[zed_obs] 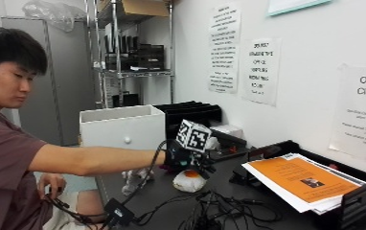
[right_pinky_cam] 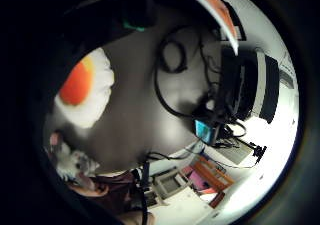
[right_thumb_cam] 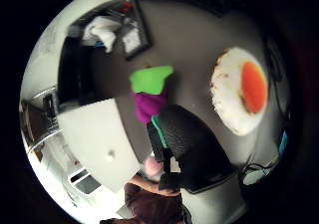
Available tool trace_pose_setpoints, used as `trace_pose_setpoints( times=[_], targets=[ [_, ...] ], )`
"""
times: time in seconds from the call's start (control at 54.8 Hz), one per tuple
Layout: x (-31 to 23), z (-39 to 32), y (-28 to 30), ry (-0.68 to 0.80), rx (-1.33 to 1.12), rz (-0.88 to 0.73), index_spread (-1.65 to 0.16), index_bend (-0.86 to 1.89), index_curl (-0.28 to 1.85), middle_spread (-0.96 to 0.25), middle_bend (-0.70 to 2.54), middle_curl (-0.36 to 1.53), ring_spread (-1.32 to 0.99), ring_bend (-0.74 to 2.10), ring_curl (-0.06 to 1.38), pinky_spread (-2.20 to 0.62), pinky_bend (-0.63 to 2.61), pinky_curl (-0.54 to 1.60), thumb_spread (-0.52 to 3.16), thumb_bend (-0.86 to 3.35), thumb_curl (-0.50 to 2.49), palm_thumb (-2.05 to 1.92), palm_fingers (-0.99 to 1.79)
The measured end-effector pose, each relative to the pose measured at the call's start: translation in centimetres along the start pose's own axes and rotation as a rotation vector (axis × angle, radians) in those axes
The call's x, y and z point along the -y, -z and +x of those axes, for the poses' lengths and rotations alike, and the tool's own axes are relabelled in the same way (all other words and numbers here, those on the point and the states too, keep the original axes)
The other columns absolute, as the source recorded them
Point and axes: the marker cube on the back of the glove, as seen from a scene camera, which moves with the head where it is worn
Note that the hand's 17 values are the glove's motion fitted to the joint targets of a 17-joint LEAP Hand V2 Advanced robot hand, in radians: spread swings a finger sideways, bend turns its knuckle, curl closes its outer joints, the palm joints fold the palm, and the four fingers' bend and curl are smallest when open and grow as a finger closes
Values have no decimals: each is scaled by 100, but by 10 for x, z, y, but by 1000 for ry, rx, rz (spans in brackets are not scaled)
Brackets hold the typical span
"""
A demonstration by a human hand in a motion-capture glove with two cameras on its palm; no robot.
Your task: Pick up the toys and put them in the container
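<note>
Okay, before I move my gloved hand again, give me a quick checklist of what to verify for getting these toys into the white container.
1. Right hand over the table, near the toys: ok.
2. Hand holding a toy: cannot tell; the green and purple toy lies close to a gloved finger, but no grip shows.
3. Fried egg toy lying free on the table: ok.
4. White container within view beside the hand: ok.
5. Container's top open: cannot tell.
6. Cables lying near the egg toy, possible snag: not ok.
</note>
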Motion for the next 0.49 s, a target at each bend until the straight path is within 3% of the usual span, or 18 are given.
trace_pose_setpoints(
  times=[0.128,0.219,0.42,0.493],
  targets=[
    [15,-3,-50,-22,23,-78,-28,10,15,-3,8,22,4,41,26,4,106,42,124,-4,21,-5,-25],
    [20,-4,-67,-42,-25,-28,-29,12,16,-2,8,19,5,43,26,4,111,42,121,-3,23,-3,-20],
    [16,-1,-74,-3,-16,180,-27,24,22,-8,22,20,-14,96,39,-18,101,35,132,6,28,15,55],
    [9,4,-73,7,30,234,-25,22,25,-12,30,24,-21,101,42,-25,99,36,139,10,30,22,68]
  ],
)
